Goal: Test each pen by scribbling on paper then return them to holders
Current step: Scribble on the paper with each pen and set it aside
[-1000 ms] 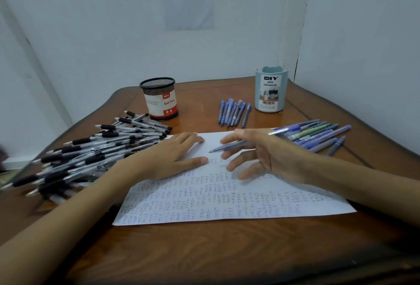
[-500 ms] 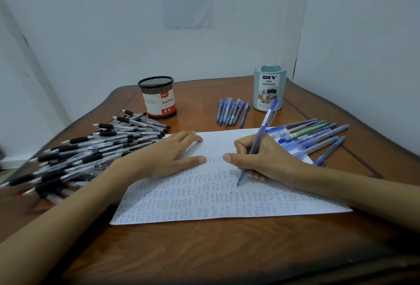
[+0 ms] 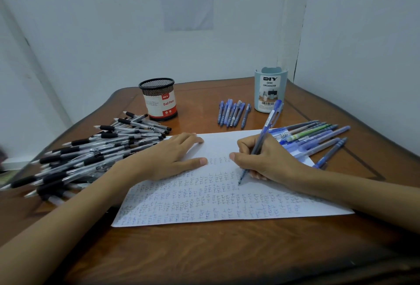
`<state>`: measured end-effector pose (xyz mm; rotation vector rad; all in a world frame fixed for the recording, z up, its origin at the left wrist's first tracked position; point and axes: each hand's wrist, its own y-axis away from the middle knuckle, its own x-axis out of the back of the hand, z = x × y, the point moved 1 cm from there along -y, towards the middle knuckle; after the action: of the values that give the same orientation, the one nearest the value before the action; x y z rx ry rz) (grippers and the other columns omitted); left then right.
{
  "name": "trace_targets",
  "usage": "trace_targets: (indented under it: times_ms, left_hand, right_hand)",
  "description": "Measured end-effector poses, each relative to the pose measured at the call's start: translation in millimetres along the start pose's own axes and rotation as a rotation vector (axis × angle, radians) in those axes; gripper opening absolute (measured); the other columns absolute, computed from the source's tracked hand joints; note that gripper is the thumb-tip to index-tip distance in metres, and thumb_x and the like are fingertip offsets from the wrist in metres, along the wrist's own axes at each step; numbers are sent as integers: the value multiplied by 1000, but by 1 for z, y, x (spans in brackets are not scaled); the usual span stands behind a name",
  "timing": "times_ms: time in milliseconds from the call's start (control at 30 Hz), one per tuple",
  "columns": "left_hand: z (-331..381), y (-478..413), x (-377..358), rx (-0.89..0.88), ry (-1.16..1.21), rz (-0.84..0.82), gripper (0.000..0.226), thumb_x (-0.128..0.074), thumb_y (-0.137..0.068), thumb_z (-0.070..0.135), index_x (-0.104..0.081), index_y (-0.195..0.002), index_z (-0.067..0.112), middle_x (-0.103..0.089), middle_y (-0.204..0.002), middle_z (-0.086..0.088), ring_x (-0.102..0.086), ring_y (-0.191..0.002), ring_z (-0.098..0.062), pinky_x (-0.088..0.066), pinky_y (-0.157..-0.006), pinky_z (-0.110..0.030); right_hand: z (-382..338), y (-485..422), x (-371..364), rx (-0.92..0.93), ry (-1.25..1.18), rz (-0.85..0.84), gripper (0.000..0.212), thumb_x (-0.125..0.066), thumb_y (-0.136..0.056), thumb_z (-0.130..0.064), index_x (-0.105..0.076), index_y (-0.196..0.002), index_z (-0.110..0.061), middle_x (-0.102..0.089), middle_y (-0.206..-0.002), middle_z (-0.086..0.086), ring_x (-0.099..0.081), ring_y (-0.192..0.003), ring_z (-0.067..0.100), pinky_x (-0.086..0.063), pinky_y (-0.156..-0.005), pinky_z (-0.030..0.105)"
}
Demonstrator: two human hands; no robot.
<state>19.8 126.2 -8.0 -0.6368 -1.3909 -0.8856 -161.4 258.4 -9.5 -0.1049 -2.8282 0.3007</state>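
A white sheet of paper covered in blue scribbles lies in the middle of the wooden table. My right hand grips a blue pen in a writing hold, its tip touching the paper. My left hand rests flat on the sheet's upper left part, fingers straight. A black mesh holder with a red and white label stands at the back left. A pale blue desk organizer stands at the back right.
A large heap of black-grip pens lies left of the paper. A row of several blue pens lies in front of the organizer. More blue, grey and green pens lie fanned right of my right hand. Walls close in behind and right.
My right hand turned the blue pen from lying across its fingers into an upright writing hold and lowered the tip onto the paper. My left hand stayed put.
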Motion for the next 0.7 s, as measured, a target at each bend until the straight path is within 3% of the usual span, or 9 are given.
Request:
trace_targets:
  times_ms: [367, 567, 700]
  left_hand:
    - [6, 1, 2, 18, 3, 3, 78, -21, -78, 69, -16, -146, 30, -15, -154, 8, -22, -137, -10, -20, -107, -25]
    - [6, 1, 2, 12, -1, 8, 79, -21, -78, 68, -16, -146, 30, -16, -153, 9, -23, -136, -9, -20, -106, -24]
    - [4, 0, 1, 7, -11, 10, 79, -20, -78, 69, -16, -146, 29, -17, -153, 8, -24, -135, -9, -21, -106, -24]
  right_hand:
    - [0, -1, 1, -8, 10, 1, 44, -58, -88, 2, -37, -51, -8, -34, -40, 5, -36, -31, 8, -33, -36, 17]
    - [1, -3, 0, -10, 13, -8, 45, -56, -88, 4, -36, -50, -9, -33, -37, -4, -36, -31, 6, -33, -38, 16]
    - [1, -2, 0, 18, -9, 7, 43, -60, -88, -2, -39, -51, -8, -37, -39, 3, -37, -32, 9, -33, -37, 16]
